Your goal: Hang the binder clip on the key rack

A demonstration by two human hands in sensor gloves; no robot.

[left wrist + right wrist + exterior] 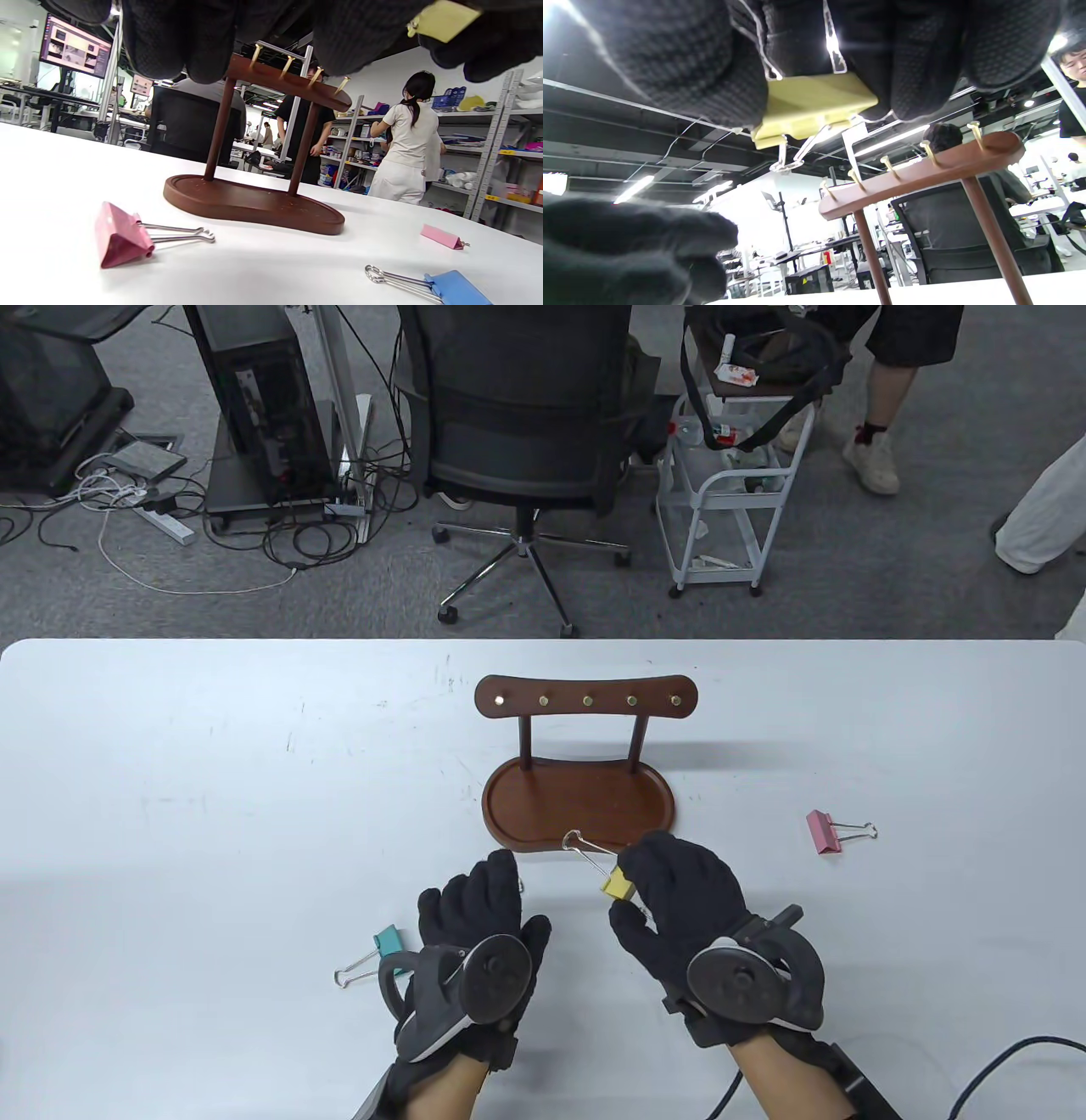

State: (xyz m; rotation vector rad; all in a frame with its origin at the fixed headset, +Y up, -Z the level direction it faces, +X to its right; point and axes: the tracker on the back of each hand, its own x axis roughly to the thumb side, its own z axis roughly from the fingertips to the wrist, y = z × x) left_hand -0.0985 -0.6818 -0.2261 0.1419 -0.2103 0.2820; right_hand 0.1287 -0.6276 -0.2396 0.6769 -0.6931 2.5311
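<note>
The brown wooden key rack (585, 701) stands mid-table, with a row of brass pegs on its top bar and an oval base tray (543, 814). My right hand (632, 884) pinches a yellow binder clip (618, 886) just in front of the base. The clip's wire handle (579, 843) points toward the rack. In the right wrist view the clip (814, 108) hangs between my fingers (683, 63), below and left of the pegs (888, 163). My left hand (488, 891) is beside it, empty, with the fingers loosely curled.
A teal clip (387, 942) lies left of my left hand and a pink clip (821, 831) lies at the right. The left wrist view shows a dark pink clip (123, 235) and a blue clip (456, 289) on the table near my hands. An office chair (526, 415) stands beyond the far edge.
</note>
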